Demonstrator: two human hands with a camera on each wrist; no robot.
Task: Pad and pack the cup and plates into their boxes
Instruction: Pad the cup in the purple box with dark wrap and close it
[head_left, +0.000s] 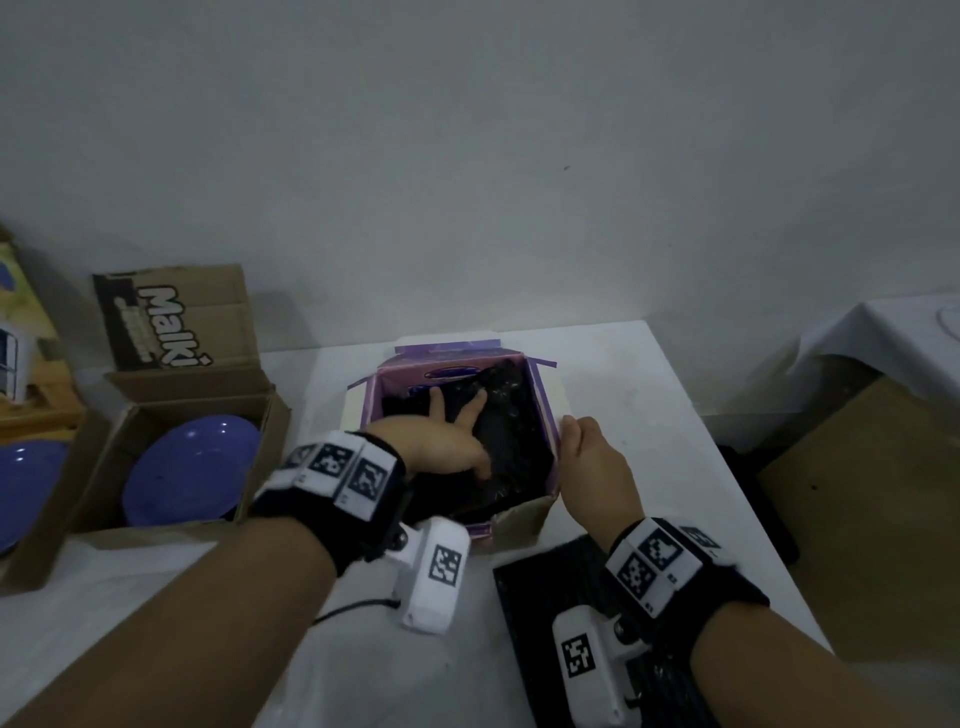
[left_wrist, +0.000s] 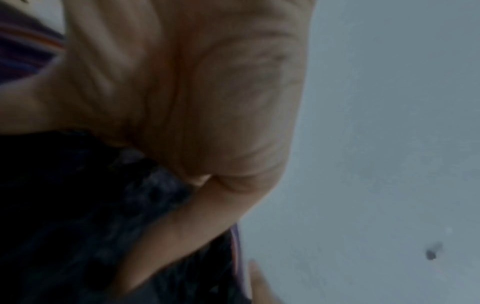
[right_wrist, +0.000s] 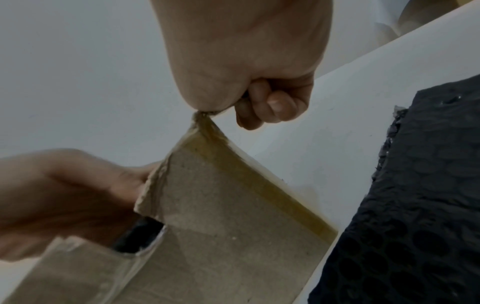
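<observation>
Your left hand (head_left: 451, 434) lies spread, fingers straight, pressing black bubble wrap (head_left: 511, 441) into the purple box (head_left: 543, 384); your right hand (head_left: 592, 462) pinches that box's near corner, other fingers curled; push harder and the worn corner could tear; blue plates (head_left: 192, 470) wait in the brown carton (head_left: 270, 415) left, on the white table (head_left: 649, 415) against a plain wall; the cup isn't visible.

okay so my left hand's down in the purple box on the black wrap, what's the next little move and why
Probably keep the left hand pressing the black wrap flat against the floor of the purple box: it looks bunched, and the right hand grips the box's corner, steadying it.
</observation>
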